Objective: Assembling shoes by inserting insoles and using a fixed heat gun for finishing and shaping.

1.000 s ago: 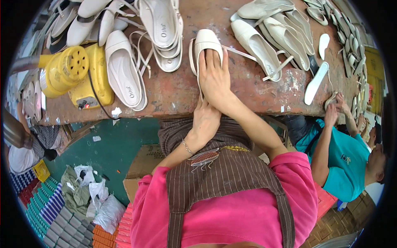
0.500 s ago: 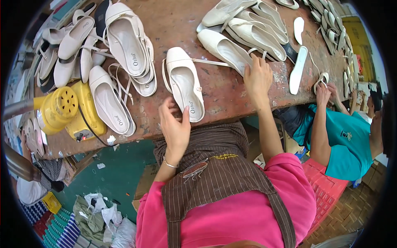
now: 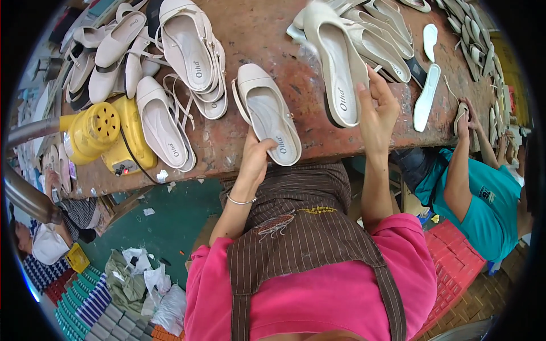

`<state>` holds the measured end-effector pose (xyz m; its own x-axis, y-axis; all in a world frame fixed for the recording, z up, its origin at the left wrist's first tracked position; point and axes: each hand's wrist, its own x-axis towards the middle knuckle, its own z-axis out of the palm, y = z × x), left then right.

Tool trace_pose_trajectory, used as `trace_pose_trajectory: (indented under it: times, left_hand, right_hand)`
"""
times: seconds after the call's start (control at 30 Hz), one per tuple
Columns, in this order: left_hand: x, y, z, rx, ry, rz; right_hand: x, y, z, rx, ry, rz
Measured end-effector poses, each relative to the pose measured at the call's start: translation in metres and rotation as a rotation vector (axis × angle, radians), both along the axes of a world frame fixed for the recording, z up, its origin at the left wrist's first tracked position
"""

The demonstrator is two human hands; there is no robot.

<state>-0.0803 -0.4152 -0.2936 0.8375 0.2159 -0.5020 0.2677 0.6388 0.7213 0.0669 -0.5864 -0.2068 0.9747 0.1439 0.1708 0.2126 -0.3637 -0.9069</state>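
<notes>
My left hand is closed around the heel end of a cream strapped flat shoe, thumb pressed on its insole and fingers beneath. The shoe's toe points away from me, over the table's near edge area. To its right, my right hand grips a second cream flat by the side of its heel, thumb and fingers pinching the edge. That shoe is tilted, sole edge showing, and appears lifted off the table. Its toe is slightly blurred.
Cream shoes lie in piles at left and back right. White insoles rest at right. A yellow machine with a black cord stands at the worn table's left. Beyond the right end, a co-worker in a teal shirt handles a shoe.
My right hand has taken hold of the right shoe's heel and raised it toward me. My left hand has closed on the left shoe's heel. The strap stretched between them no longer shows.
</notes>
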Motion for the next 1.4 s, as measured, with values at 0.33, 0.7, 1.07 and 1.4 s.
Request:
trace_pose_trajectory:
  times: [0.33,0.7,1.07,1.4]
  left_hand:
    - [-0.003,-0.031,0.047,-0.053,-0.329,0.174]
    - [-0.004,-0.019,0.068,0.396,-0.25,0.133]
    - [-0.062,0.042,0.054,-0.264,-0.578,0.675]
    - [-0.122,0.083,0.077,-0.5,-1.042,0.803]
  right_hand:
    - [-0.072,0.028,-0.016,-0.136,0.017,0.324]
    - [-0.077,0.019,-0.034,0.527,0.666,0.472]
    - [-0.1,0.054,-0.002,1.006,1.148,1.037]
    - [-0.13,0.14,0.01,0.612,1.344,1.333]
